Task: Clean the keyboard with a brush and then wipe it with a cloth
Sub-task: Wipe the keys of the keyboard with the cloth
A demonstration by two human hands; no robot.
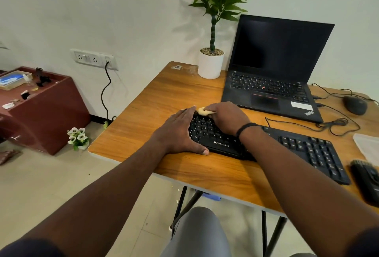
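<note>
Centre frame, the right hand (226, 118) bunches a yellow cloth (202, 111) against the black keyboard (266, 143), fingers curled round it. The left hand (180, 131) lies flat, fingers straight, bracing the keyboard's left end on the wooden desk (155, 100).

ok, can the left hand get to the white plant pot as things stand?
Probably yes. The left hand lies flat on the keyboard's left end holding nothing, and the bare desk between it and the white plant pot shows no obstacle. It would have to let go of the keyboard.
</note>
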